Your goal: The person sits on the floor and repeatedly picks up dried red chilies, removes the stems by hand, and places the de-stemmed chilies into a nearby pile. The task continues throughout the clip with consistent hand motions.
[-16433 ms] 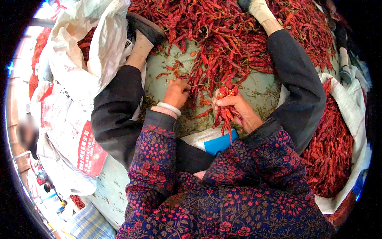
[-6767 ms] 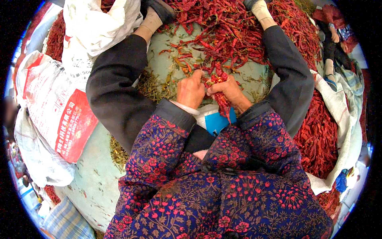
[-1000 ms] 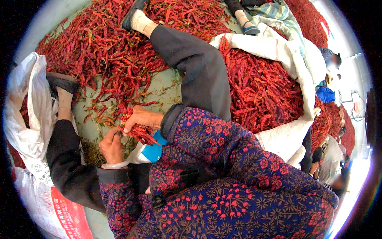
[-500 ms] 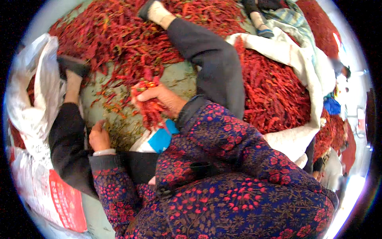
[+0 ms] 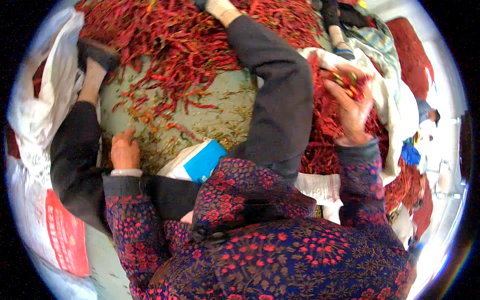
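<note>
My right hand (image 5: 354, 112) is over the white sack (image 5: 397, 127) on the right, thumb and fingers spread apart. Between them a bunch of dried red chillies (image 5: 354, 86) shows its pale stem ends, just above more chillies in the sack. My left hand (image 5: 125, 151) is low beside my left leg, over loose stems and bits on the floor. Its fingers are curled in; whatever they may hold is hidden. A few loose chillies (image 5: 187, 132) lie beyond it, nearer the middle.
A large heap of red chillies (image 5: 170, 37) spreads at the far side between my feet. A white and blue packet (image 5: 200, 162) lies by my lap. White bags (image 5: 60, 95) stand at the left. Another person's foot (image 5: 342, 50) shows at the far right, with more chilli piles (image 5: 407, 55) beyond.
My right hand has swung right from between my legs to the sack with the bunch of chillies, and its grip has loosened. The left hand has barely moved.
</note>
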Tool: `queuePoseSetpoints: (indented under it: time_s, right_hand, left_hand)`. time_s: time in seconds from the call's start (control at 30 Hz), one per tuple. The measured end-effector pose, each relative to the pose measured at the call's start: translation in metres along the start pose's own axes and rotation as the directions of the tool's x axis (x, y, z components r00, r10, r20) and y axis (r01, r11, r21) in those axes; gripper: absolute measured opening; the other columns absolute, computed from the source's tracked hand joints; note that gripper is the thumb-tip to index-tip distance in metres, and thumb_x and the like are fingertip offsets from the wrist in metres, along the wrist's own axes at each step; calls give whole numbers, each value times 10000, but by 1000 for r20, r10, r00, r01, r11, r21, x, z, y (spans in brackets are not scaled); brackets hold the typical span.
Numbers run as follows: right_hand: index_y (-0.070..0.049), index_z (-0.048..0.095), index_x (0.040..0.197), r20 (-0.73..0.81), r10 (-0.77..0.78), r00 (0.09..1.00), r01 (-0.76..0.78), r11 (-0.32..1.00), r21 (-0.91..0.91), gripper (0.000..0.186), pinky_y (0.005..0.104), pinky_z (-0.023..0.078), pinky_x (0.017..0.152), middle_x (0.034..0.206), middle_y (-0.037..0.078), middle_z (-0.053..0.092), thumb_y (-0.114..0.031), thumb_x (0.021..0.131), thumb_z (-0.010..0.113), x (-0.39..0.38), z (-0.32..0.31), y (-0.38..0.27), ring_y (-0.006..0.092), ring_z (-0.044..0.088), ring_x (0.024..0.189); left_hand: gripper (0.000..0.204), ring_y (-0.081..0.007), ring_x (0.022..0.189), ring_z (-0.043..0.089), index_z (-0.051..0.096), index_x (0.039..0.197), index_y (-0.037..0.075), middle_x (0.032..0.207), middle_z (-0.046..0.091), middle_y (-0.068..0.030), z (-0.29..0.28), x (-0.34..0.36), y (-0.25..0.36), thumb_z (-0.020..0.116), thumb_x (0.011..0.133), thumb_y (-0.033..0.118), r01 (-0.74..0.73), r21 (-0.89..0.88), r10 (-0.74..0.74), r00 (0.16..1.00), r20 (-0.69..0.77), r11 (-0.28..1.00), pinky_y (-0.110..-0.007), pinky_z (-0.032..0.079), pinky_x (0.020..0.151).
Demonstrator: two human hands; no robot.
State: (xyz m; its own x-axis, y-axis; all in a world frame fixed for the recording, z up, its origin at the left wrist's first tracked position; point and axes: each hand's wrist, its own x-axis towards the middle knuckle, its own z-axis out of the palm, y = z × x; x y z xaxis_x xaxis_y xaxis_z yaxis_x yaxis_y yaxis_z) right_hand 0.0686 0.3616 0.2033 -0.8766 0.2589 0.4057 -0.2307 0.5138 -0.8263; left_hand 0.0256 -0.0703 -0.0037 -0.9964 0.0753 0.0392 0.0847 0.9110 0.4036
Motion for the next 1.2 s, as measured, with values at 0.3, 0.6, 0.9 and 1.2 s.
queuePoseSetpoints:
  time_s: [0.3, 0.6, 0.9, 1.2]
  right_hand:
    - [-50, 509, 1139, -37, -30, 999, -23, 386, -922, 345, 333, 456, 787, 1032, 138, 604, -88, 803, 573, -63, -229, 147, 275, 590, 925]
    - [-54, 464, 1116, -53, 53, 997, -57, 71, -996, 367, 440, 420, 770, 997, 208, 566, -46, 750, 502, -34, -313, 213, 398, 529, 903]
    - [-81, 208, 1380, -37, 340, 940, -92, 147, -985, 746, 424, 176, 1031, 1420, 172, 186, -494, 823, 486, -42, -254, 176, 315, 177, 1303]
    - [-43, 259, 1350, -40, 305, 952, -19, -71, -997, 745, 455, 195, 1035, 1393, 193, 242, -561, 838, 414, -39, -273, 200, 341, 203, 1290]
  left_hand:
    - [280, -344, 881, 536, 609, 969, 78, 915, 584, -171, -8, -4, 13, 566, 693, 70, 69, -6, -69, 997, -20, 998, -421, 432, 780]
    - [242, -341, 894, 553, 602, 951, 91, 925, 589, -173, -1, -3, 19, 566, 711, 96, 134, -27, -133, 990, 50, 991, -433, 448, 756]
    - [226, -349, 871, 567, 596, 953, 97, 917, 605, -170, -13, -5, 22, 552, 736, 143, 144, -10, -143, 985, 94, 990, -440, 450, 750]
    - [207, -364, 833, 576, 614, 924, 87, 888, 609, -178, -14, -3, 29, 547, 735, 139, 108, -48, -102, 989, 107, 993, -451, 457, 729]
